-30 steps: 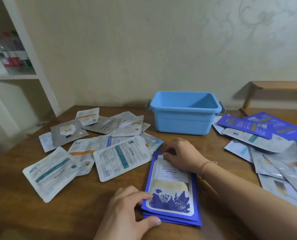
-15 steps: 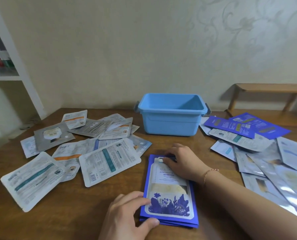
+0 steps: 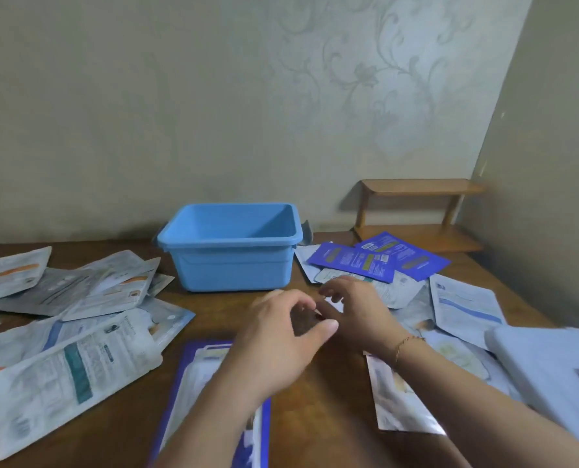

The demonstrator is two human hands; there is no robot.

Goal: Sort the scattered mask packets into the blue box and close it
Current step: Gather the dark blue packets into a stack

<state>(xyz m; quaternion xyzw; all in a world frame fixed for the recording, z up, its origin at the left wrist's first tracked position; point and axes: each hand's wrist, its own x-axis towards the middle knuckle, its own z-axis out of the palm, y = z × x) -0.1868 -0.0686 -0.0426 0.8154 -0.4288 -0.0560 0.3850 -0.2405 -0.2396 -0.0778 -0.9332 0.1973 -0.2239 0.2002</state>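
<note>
Now both loosely curled, empty hands [image 3: 318, 319] hover before the blue box [image 3: 230, 261].

Both hands [image 3: 315, 319] hover empty before the open blue box [image 3: 230, 261], packets [image 3: 78, 359] around.

Dim, soft indoor light; motion blur smears the view, edges bowed.

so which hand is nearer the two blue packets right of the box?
Right. The right hand hovers just in front of the blue packets, almost at their near edge. The left hand is farther back toward the person, left of them.
</note>
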